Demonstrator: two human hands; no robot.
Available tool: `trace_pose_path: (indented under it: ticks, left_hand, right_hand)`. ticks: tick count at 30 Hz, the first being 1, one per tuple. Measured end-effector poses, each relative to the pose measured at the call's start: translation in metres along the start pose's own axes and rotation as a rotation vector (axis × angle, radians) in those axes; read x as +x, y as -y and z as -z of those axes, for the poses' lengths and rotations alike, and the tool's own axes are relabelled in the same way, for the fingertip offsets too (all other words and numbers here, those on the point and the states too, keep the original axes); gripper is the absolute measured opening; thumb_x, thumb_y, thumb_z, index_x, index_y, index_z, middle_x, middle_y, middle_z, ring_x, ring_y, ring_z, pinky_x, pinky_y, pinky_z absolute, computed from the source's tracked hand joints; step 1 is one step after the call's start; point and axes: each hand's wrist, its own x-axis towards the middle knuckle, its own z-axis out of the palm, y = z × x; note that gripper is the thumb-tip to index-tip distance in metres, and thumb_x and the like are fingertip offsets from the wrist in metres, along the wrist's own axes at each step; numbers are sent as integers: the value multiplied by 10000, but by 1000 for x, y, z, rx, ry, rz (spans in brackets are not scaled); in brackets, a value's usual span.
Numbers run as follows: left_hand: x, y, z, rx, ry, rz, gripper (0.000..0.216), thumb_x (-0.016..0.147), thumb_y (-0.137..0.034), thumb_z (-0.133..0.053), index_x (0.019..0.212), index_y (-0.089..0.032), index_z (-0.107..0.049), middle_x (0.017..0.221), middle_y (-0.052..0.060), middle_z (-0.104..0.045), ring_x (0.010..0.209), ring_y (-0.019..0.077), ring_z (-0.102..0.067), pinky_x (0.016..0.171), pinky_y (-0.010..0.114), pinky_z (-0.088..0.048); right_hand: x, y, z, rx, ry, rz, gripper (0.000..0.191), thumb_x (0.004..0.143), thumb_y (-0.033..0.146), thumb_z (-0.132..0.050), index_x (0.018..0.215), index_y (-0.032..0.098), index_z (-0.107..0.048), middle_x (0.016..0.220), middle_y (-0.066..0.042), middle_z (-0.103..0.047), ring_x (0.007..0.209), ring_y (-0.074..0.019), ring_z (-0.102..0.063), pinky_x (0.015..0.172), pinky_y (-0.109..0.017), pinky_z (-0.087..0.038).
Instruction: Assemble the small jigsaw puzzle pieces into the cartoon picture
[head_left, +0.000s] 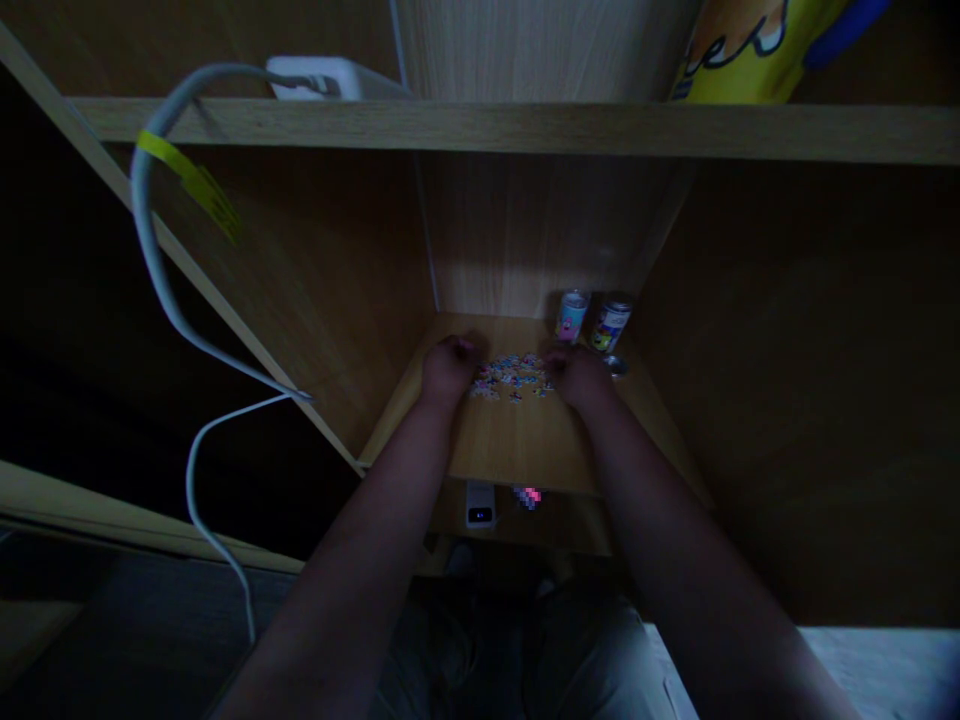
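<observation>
Small colourful jigsaw puzzle pieces (514, 370) lie in a loose pile on the wooden desk shelf (517, 440). At the left edge of the pile is my left hand (448, 370), its fingers curled together. My right hand (579, 374) is at the right edge, with fingers bent inward beside the pieces. Dim light and the hands' own backs hide whatever the fingertips hold, if anything. Behind my right hand stand two small printed cans, a blue-and-pink can (571, 316) and a darker multicoloured can (610, 324). A round metal lid (615, 366) lies close to that hand.
Wooden side panels enclose the shelf, and an upper shelf (480, 128) crosses above. On it are a white charger (330, 78) and a yellow printed object (757, 60). A white cable (150, 230) hangs at left. Below sits a small white device (480, 505).
</observation>
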Motion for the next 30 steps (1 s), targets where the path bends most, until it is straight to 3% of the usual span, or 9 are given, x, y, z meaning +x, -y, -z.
trace_pose_path:
  ticks: [9,15,23,30]
  left_hand:
    - [0,-3,1,3,9,6,89,961,-212,-720,1011,-203,-793,1011,58,-847,925,214,-777,860,285,-566]
    - [-1,-3,1,-5,13,10,80,962,-212,-729,1004,-208,-798,992,61,-845,900,216,-777,850,289,-566]
    - [1,0,0,2,6,7,83,970,-202,-726,1009,-204,-799,1002,64,-842,907,215,-777,850,291,-563]
    - [2,1,0,12,2,-25,72,973,-222,-724,982,-211,-794,1035,68,-845,962,228,-778,902,303,-569]
  right_hand:
    - [4,1,1,-55,-25,-16,350,1114,342,-573,1268,186,-846,1287,-163,-790,1175,-259,-731,1058,-323,-528]
    - [9,0,0,-96,11,-55,386,1091,479,-639,1191,188,-872,1223,-166,-804,1095,-266,-753,983,-325,-553]
    - [12,2,0,-113,-3,-87,387,1137,374,-546,1253,164,-850,1273,-187,-795,1112,-263,-759,968,-321,-546]
    - [11,3,2,-80,-19,-69,343,1123,339,-573,1209,163,-854,1250,-178,-809,1126,-268,-763,975,-313,-546]
